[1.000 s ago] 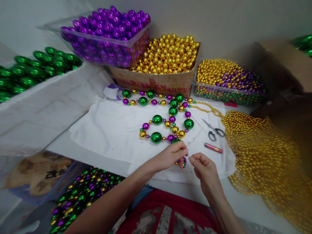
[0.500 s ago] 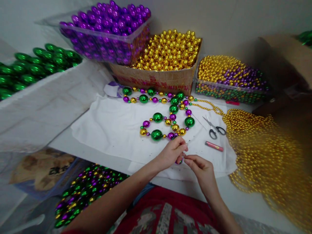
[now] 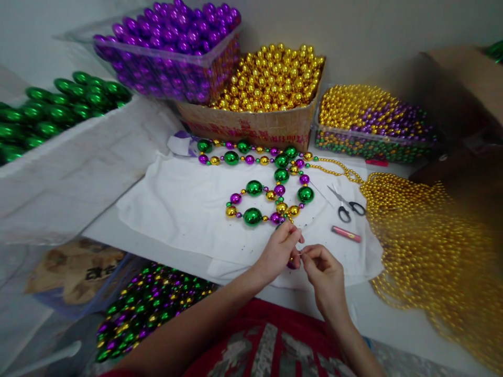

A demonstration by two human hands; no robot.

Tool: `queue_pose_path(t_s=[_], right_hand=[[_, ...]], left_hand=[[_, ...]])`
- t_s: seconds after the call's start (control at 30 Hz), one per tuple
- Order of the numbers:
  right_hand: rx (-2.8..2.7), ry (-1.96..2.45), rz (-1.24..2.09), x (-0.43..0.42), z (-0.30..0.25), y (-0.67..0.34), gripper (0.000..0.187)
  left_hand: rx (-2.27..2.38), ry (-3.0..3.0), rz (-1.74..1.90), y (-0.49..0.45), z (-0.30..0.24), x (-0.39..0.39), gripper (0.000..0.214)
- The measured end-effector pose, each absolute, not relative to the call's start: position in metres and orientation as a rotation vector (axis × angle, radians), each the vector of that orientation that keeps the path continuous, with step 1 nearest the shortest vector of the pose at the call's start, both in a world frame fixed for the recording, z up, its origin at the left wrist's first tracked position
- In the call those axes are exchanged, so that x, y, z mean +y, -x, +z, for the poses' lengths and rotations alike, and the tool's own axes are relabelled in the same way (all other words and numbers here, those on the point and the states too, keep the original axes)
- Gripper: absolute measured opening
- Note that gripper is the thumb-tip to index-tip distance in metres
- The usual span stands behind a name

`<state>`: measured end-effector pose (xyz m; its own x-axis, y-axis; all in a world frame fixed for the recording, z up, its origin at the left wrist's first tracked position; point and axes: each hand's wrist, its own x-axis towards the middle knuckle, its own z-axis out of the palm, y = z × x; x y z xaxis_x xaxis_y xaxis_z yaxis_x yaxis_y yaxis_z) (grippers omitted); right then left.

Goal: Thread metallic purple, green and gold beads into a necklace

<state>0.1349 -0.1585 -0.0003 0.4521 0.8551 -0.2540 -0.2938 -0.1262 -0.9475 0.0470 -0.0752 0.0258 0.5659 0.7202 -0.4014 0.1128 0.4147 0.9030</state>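
Note:
A strand of large green, purple and gold beads (image 3: 271, 180) lies looped on a white cloth (image 3: 184, 209) in front of me. My left hand (image 3: 280, 250) pinches the near end of the strand, with a purple bead (image 3: 292, 263) showing just under its fingers. My right hand (image 3: 323, 271) is closed in a pinch right beside it, fingertips touching the same spot; what it holds is too thin to make out.
Scissors (image 3: 348, 207) and a pink lighter (image 3: 346, 234) lie right of the strand. A heap of gold bead strings (image 3: 428, 251) fills the right. Bins of purple balls (image 3: 173, 47), gold balls (image 3: 271, 78), mixed small beads (image 3: 373, 125) and green balls (image 3: 51, 112) stand behind. Finished strands (image 3: 149, 309) lie lower left.
My two hands have come together: the right hand moved left until its fingertips met the left hand at the strand's end. The strand on the cloth has barely shifted.

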Motion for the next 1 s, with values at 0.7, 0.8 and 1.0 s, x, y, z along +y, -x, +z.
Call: queue_pose_path(t_s=[0.7, 0.8, 1.0], right_hand=[[-0.382, 1.103, 1.32, -0.161, 0.009, -0.145, 0.027], [-0.36, 1.046, 1.399, -0.162, 0.009, -0.145, 0.027], [-0.389, 1.035, 1.418, -0.162, 0.004, -0.144, 0.027]], left_hand=[[0.609, -0.515, 0.384, -0.039, 0.023, -0.066, 0.021], [0.605, -0.508, 0.381, -0.039, 0.02, -0.066, 0.024], [0.644, -0.482, 0.375, -0.039, 0.016, -0.063, 0.016]])
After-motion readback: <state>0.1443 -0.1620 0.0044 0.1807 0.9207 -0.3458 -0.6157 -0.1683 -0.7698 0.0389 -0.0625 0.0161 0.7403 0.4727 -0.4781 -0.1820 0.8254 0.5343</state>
